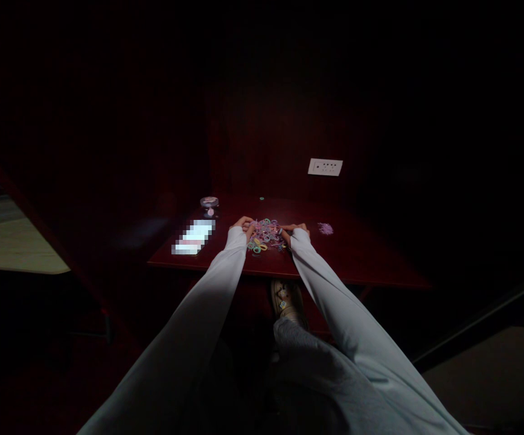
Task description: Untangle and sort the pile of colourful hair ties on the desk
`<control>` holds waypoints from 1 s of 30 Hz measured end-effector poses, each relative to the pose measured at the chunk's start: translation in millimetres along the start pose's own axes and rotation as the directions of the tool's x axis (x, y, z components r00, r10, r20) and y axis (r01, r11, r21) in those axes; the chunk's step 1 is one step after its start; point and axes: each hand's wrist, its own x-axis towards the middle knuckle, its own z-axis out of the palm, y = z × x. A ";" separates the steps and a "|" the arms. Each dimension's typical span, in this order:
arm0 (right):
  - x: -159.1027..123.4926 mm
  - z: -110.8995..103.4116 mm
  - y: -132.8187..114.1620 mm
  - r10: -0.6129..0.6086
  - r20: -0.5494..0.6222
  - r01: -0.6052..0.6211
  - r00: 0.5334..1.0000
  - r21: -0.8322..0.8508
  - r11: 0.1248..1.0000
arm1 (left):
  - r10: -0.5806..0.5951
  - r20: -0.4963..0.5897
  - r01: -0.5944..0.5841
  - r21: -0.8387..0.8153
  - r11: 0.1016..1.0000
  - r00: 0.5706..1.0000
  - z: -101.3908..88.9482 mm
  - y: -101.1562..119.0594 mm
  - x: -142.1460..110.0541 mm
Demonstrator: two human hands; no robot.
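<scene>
A pile of small coloured elastic rings [266, 234] lies on a dark red table [357, 254]. My left hand [242, 226] rests at the pile's left edge, fingers curled in among the rings. My right hand [294, 231] sits at the pile's right edge, fingers also curled into the rings. Both arms wear pale long sleeves. The scene is dim, and what each hand pinches is too small to name. A separate little heap of purple rings [325, 228] lies to the right of my right hand.
A lit phone [194, 237] lies on the table to the left, with a small round clear container [209, 203] behind it. A single green ring [262, 198] lies far back. A white wall socket plate [325, 167] is behind. My shoe [285, 302] shows under the table.
</scene>
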 end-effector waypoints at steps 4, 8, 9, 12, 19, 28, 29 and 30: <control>0.4 1.0 4.2 0.007 -0.021 -0.007 1.000 0.024 1.000 | 0.038 -0.008 -0.038 -0.003 0.999 0.999 -0.2 -2.7 0.0; 1.8 3.2 7.2 0.033 -0.032 -0.032 0.999 0.032 0.999 | 0.040 -0.006 -0.040 -0.001 0.999 0.999 -0.6 -4.9 0.9; 2.1 3.9 7.6 0.035 -0.033 -0.033 0.999 0.036 0.999 | 0.040 -0.004 -0.040 0.001 0.999 0.999 -0.8 -5.4 1.4; 2.9 5.7 8.0 0.027 -0.032 -0.026 0.999 0.043 0.999 | 0.054 0.014 -0.054 0.026 0.998 0.998 -1.7 -6.7 3.0; 4.5 7.1 8.8 -0.044 -0.018 0.045 0.999 0.053 0.998 | 0.111 0.035 -0.116 0.196 0.974 0.993 -2.8 -6.5 3.2; 1.7 4.0 3.4 0.030 -0.023 -0.027 0.999 0.129 0.991 | 0.135 0.040 -0.140 0.165 0.976 0.990 -0.1 -5.4 2.6; 1.2 3.2 2.5 0.025 -0.026 -0.022 0.999 0.125 0.992 | 0.126 0.038 -0.131 0.159 0.979 0.991 -0.3 -5.2 2.9; 0.6 2.3 1.3 0.012 -0.030 -0.008 0.999 0.116 0.993 | 0.121 0.035 -0.125 0.151 0.981 0.992 -0.6 -5.1 3.3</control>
